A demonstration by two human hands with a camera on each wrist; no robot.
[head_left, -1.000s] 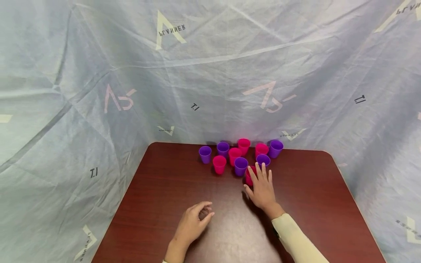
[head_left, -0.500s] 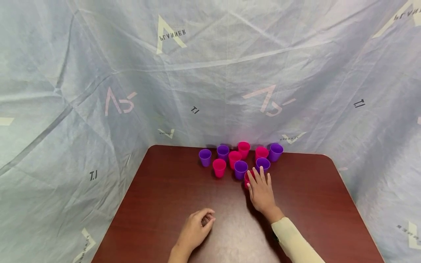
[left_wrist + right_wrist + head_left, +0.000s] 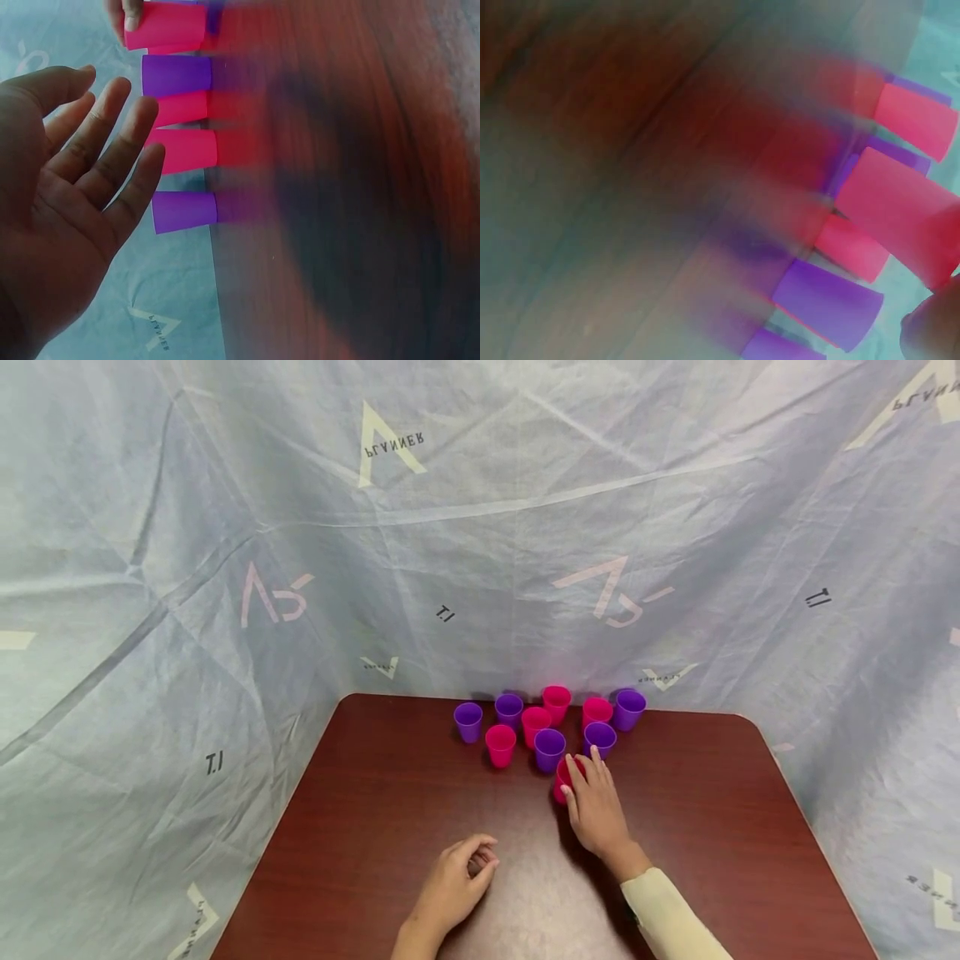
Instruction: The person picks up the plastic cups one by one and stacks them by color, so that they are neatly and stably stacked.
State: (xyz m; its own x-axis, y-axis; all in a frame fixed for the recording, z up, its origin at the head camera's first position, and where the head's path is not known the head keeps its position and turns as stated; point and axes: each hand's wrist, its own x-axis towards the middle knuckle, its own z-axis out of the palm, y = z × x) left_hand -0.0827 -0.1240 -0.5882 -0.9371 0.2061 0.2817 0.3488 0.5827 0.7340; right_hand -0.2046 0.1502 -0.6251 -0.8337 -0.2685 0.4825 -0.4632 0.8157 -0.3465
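My right hand [image 3: 600, 814] grips the rim of the frontmost pink cup [image 3: 561, 785] between thumb and fingers. The hand covers the cup's right side. In the right wrist view that pink cup [image 3: 900, 210] looms large, and a fingertip [image 3: 934, 326] is at its mouth. My left hand [image 3: 456, 881] hovers near the table's middle, its fingers loosely curled around nothing; the left wrist view shows its palm and spread fingers. Just behind the gripped cup stand a purple cup [image 3: 550, 752] and, to the right, another purple cup [image 3: 600, 737], partly behind my fingertips.
Several more upright pink and purple cups stand along the table's back, among them a pink cup [image 3: 500, 746], a purple cup [image 3: 468, 722] and a purple cup [image 3: 629, 710] at far right. A grey printed cloth [image 3: 480, 568] hangs behind the brown table [image 3: 360, 827].
My right hand has closed on the front pink cup, its fingers drawing in. The cup has shifted slightly toward me, away from the others. My left hand has moved a little to the right.
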